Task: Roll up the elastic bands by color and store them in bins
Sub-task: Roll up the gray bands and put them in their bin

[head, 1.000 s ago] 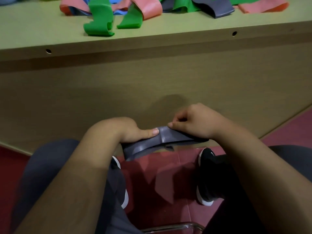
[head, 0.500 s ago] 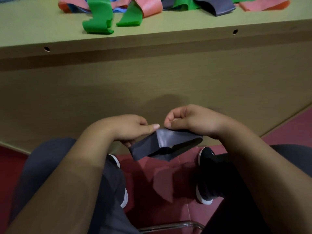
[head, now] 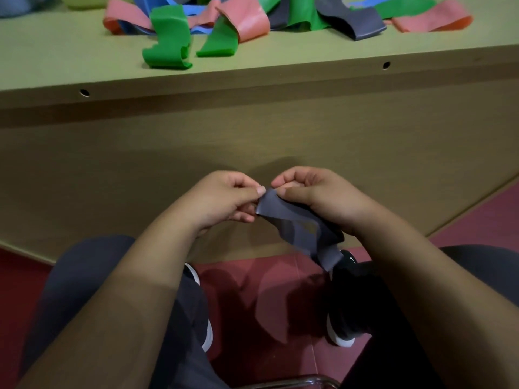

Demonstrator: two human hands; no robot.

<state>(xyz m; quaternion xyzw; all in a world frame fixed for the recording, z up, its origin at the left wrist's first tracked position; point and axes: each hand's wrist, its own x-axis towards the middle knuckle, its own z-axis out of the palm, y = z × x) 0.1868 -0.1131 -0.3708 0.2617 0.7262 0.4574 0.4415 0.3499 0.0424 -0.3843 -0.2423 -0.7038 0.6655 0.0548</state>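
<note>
Light falls from above and is strongest on the bench top at 12 o'clock, where the loose bands show saturated colour and a pink band carries a faint sheen. Below the edge the picture turns dim and warm. The left hand and right hand cast a soft shadow on the front panel just above them. Toward 6 o'clock the forearms and floor are underexposed. The wide lens tilts the bench edge up toward 3 o'clock. The grey band looks slightly soft.

Grey band slacker, tail lower-right
</note>
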